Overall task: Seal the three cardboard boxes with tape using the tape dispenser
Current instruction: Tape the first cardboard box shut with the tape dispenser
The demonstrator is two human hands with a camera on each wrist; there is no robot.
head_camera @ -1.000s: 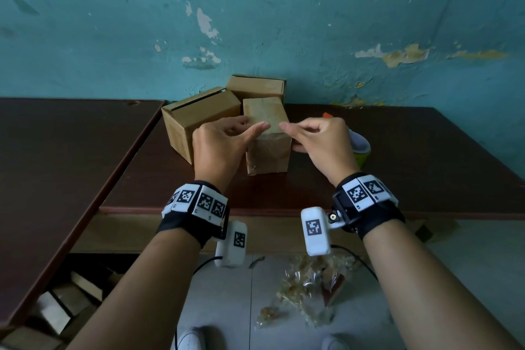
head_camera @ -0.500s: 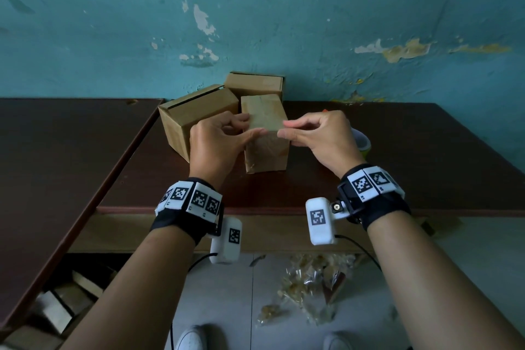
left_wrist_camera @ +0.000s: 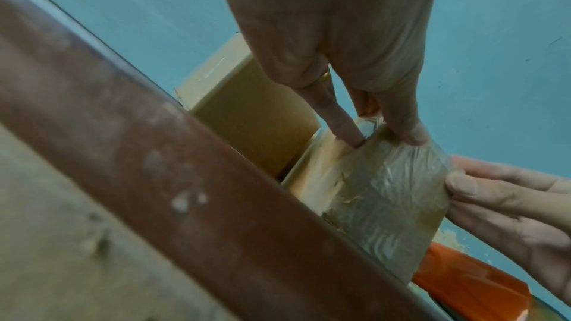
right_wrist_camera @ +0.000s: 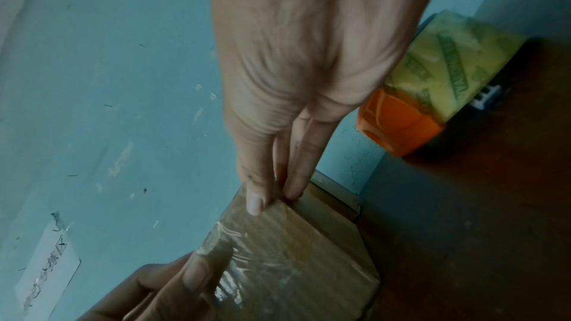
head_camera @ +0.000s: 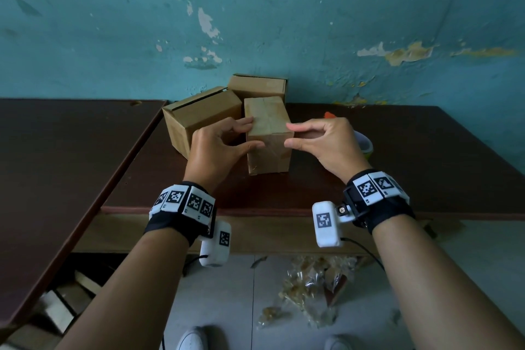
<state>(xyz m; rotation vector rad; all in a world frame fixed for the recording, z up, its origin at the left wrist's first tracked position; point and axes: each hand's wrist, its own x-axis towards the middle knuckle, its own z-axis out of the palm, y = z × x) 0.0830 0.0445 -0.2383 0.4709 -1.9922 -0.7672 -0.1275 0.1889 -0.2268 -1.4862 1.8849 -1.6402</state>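
Three brown cardboard boxes stand near the wall on the dark table (head_camera: pixel 397 165). The nearest, a taped box (head_camera: pixel 268 156), shows clear wrinkled tape over its top and front (left_wrist_camera: pixel 386 192). My left hand (head_camera: pixel 255 135) pinches its top left corner, thumb on the front face and fingers on top. My right hand (head_camera: pixel 288 136) pinches the top right corner the same way (right_wrist_camera: pixel 271 201). A wider box (head_camera: pixel 204 113) with a slit along its top stands to the left, and a third box (head_camera: pixel 257 86) behind. The tape dispenser (right_wrist_camera: pixel 432 77), orange with a yellow-green roll, lies behind my right hand.
A second dark table (head_camera: pixel 56 165) adjoins on the left with a narrow gap between. The teal wall (head_camera: pixel 284 23) rises right behind the boxes. Crumpled plastic wrappers (head_camera: pixel 312 278) lie on the floor under the table's front edge.
Both hands have slid apart along the taped box's top front edge, from its middle out to the left and right corners. The box has not moved.
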